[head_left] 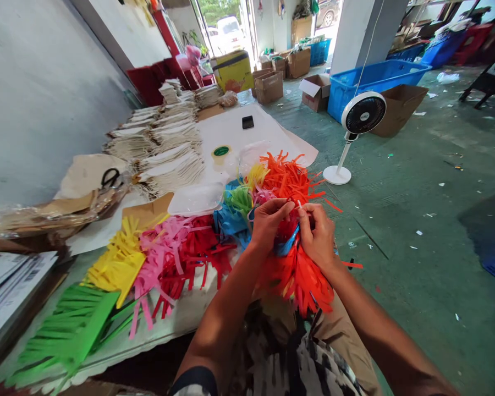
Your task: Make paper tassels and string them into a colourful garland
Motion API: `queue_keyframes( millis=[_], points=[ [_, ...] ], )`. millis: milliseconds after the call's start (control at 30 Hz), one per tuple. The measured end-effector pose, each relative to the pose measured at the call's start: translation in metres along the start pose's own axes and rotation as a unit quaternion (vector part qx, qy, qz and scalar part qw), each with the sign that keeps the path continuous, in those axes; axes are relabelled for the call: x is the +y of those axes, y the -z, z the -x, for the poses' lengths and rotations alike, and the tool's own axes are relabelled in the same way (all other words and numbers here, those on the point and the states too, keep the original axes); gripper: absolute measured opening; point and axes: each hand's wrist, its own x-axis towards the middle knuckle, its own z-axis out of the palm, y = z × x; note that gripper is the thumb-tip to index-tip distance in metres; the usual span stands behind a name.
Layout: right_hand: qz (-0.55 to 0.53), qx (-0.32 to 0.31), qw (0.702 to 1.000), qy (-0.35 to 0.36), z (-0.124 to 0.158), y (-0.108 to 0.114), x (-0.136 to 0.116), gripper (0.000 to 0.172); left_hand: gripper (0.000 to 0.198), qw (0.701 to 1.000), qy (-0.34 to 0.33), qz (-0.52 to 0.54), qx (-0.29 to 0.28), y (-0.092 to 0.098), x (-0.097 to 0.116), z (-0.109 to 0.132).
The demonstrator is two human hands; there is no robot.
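My left hand (269, 221) and my right hand (318, 235) meet above my lap, both pinching a bundle of orange fringed paper (301, 278) that hangs down between them, with a bit of blue paper in it. The fingers of both hands are curled closed on the strips. Just beyond the hands lies a loose pile of orange fringe (287, 179) with yellow, green and blue pieces. To the left on the table (231, 132) lie red fringe (193, 253), pink fringe (159, 256), yellow fringe (117, 261) and green fringe (72, 327).
Stacks of cream paper bundles (165, 143) line the wall side. Scissors (110, 177), a tape roll (221, 151), a clear plastic tray (196, 199) and a phone (248, 122) lie on the table. A white fan (357, 124) stands on the green floor, with blue crates (371, 80) and cartons behind.
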Motion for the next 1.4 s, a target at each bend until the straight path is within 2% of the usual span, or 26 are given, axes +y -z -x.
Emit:
queue_keyframes(
  millis=[233,367,467,667,933,1233,1333,1400],
  points=[
    [-0.003,-0.046,0.997,0.069,-0.004,0.003,-0.003,0.014,0.037,1.0,0.009,-0.012,0.007,-0.001,0.004,0.0],
    [0.022,-0.013,0.999,0.037,-0.005,0.004,-0.001,0.016,0.033,0.999,0.01,-0.031,0.007,0.002,0.005,0.003],
    [0.041,-0.007,0.999,0.025,-0.005,0.004,0.001,0.017,0.031,1.0,0.018,-0.02,-0.013,0.003,0.005,0.004],
    [0.06,-0.061,0.995,0.057,-0.006,0.007,0.007,0.021,0.029,0.999,0.018,0.004,-0.035,0.005,0.006,0.002],
    [0.135,-0.116,0.983,0.052,-0.01,0.012,0.003,0.022,0.017,0.998,-0.004,-0.009,-0.054,0.012,-0.001,-0.004],
    [0.133,-0.129,0.981,0.052,-0.011,0.018,0.002,0.023,0.041,0.993,0.022,-0.083,-0.082,0.014,0.003,-0.007],
    [0.078,-0.113,0.99,0.037,-0.011,0.018,0.0,0.021,0.044,0.994,-0.01,-0.088,-0.064,0.012,0.002,-0.009],
    [0.019,-0.081,0.997,-0.007,-0.011,0.018,-0.002,0.018,0.044,0.994,-0.047,-0.087,-0.037,0.009,0.001,-0.01]
  ],
)
